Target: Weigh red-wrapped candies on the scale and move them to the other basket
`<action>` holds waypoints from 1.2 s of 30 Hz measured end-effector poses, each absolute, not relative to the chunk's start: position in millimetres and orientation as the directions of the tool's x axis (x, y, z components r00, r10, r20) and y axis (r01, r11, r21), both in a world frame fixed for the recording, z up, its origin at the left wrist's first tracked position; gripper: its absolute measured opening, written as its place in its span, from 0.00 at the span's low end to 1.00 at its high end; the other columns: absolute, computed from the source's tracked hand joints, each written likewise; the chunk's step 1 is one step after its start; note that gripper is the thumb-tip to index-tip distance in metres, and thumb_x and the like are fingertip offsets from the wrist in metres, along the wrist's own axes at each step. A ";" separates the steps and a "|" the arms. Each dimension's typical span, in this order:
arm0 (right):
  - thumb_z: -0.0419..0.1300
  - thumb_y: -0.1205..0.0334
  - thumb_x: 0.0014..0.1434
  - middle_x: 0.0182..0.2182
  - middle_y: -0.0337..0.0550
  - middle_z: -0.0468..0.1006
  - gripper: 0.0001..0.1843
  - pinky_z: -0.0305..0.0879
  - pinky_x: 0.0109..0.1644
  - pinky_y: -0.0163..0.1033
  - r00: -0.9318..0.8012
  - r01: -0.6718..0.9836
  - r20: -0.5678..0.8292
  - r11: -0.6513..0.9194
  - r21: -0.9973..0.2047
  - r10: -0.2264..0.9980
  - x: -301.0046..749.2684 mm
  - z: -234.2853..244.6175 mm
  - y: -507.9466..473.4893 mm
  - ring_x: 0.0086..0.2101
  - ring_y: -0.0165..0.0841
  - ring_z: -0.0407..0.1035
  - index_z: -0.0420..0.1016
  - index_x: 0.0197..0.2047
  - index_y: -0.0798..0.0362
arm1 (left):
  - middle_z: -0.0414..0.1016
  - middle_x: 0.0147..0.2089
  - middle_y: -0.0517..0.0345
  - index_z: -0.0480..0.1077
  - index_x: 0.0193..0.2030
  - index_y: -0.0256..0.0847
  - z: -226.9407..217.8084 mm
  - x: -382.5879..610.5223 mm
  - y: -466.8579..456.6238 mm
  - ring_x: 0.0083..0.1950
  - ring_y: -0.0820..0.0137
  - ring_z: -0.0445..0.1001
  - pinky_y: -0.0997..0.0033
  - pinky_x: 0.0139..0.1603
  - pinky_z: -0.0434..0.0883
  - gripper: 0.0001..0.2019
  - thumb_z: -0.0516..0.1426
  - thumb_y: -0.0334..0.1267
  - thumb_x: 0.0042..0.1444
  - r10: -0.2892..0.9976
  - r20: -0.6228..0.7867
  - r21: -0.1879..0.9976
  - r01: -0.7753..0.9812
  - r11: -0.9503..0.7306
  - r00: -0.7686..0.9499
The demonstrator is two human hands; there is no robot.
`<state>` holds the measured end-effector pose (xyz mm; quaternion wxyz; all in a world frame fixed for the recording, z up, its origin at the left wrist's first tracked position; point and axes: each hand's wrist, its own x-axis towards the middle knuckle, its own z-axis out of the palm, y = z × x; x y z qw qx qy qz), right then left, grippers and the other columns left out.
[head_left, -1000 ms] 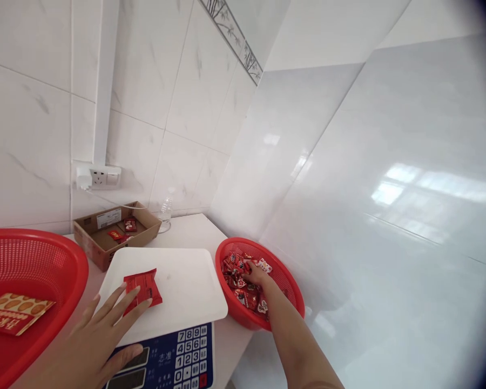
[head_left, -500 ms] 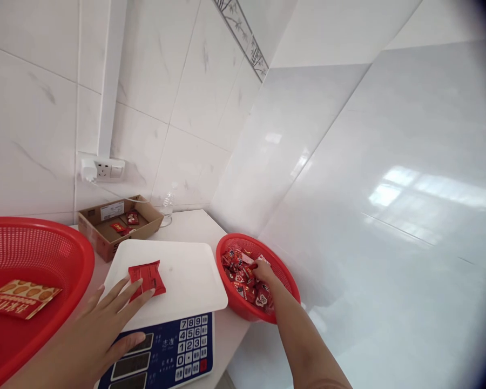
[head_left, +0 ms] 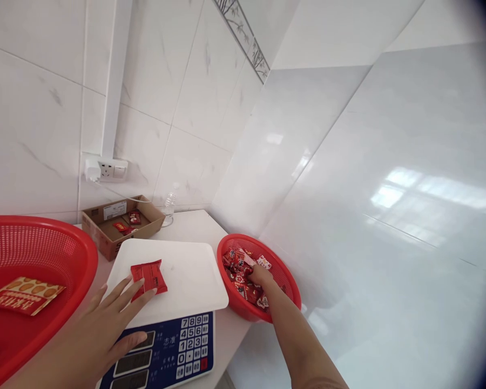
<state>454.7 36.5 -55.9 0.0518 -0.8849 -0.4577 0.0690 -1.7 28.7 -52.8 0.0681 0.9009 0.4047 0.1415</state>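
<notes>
My left hand [head_left: 109, 324] is spread over the near left part of a digital scale, its fingertips at the lower edge of a red snack packet [head_left: 149, 276]. That packet lies flat on the scale's white weighing plate [head_left: 190, 273]. To the right, my right hand [head_left: 261, 275] reaches down into a red plastic basket [head_left: 285, 270]. Small wrapped snacks [head_left: 240, 265], mostly red, fill the bottom of it. The fingers of this hand are curled in among the wrappers; their tips, and anything between them, are hidden.
A larger red basket [head_left: 75, 254] on the left holds a red and yellow snack bag [head_left: 24, 296]. Behind the scale stand an open cardboard box [head_left: 101, 237] with a few packets and a clear plastic bottle [head_left: 169, 204]. The scale's keypad [head_left: 192, 346] faces me. Tiled walls border the table.
My right hand has shifted slightly down and deeper among the packets in the basket, uncovering a light patterned one. My left hand and the packet on the scale look almost unmoved.
</notes>
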 end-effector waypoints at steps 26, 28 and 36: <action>0.66 0.57 0.50 0.48 0.42 0.75 0.27 0.70 0.45 0.39 -0.174 0.837 -0.062 0.115 -0.535 0.983 259.4 10.6 30.1 0.40 0.34 0.71 0.71 0.55 0.47 | 0.52 0.72 0.60 0.51 0.68 0.62 -28.2 -2.6 7.9 0.73 0.53 0.43 0.37 0.68 0.49 0.28 0.53 0.47 0.61 0.778 0.057 0.420 0.692 -0.588 0.626; 0.67 0.56 0.49 0.47 0.41 0.76 0.32 0.71 0.41 0.37 -0.188 0.834 -0.110 0.100 -0.543 0.976 261.4 12.6 25.2 0.38 0.33 0.72 0.68 0.59 0.45 | 0.51 0.72 0.61 0.51 0.68 0.61 -29.8 -2.7 7.6 0.73 0.54 0.43 0.37 0.68 0.49 0.28 0.52 0.47 0.62 0.771 0.043 0.424 0.687 -0.590 0.635; 0.59 0.51 0.57 0.41 0.42 0.76 0.27 0.69 0.32 0.35 -0.032 0.843 -0.025 0.014 -0.538 0.999 261.8 25.8 25.6 0.27 0.28 0.70 0.67 0.59 0.47 | 0.52 0.71 0.58 0.50 0.68 0.60 -33.9 -5.7 9.7 0.73 0.54 0.44 0.37 0.68 0.49 0.28 0.51 0.50 0.62 0.765 0.097 0.392 0.682 -0.618 0.637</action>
